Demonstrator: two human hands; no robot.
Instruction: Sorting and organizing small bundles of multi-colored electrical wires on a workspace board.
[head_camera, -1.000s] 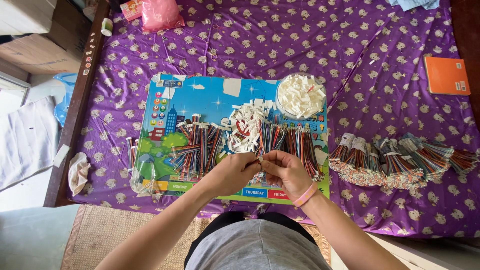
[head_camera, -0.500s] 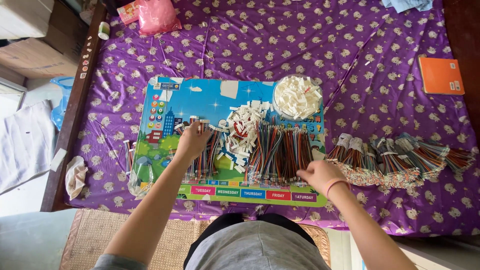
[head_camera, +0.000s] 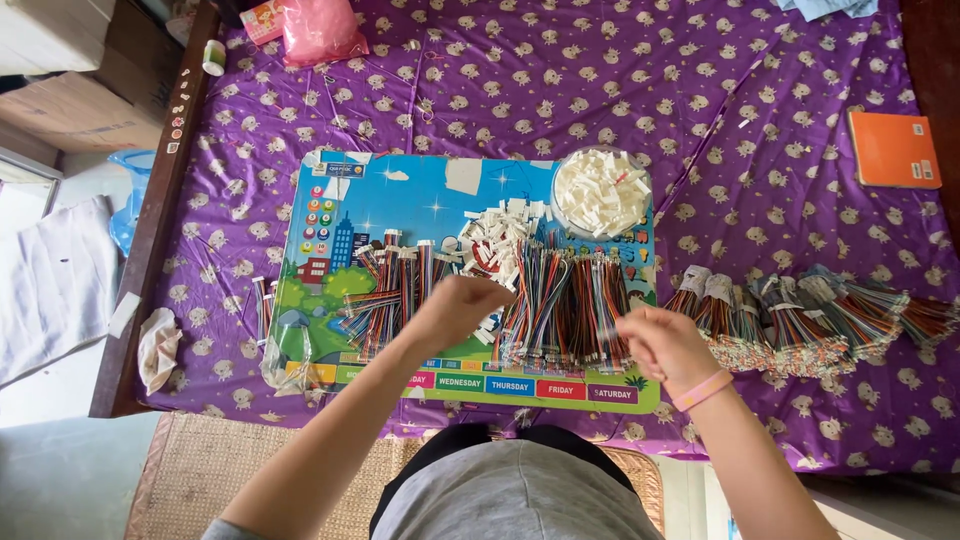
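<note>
On the bed, near its front edge, a colourful board carries the work. The left hand, fingers curled and loosely closed, hovers over the pile of white connectors, which lies just beyond it. The right hand, pinched shut on what I cannot tell, sits just right of the multicoloured wire bundle, whose strands run front to back.

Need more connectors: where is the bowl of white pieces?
In the head view, the bowl of white pieces sits on the colourful board's far right corner, beyond the wire bundles.
</note>
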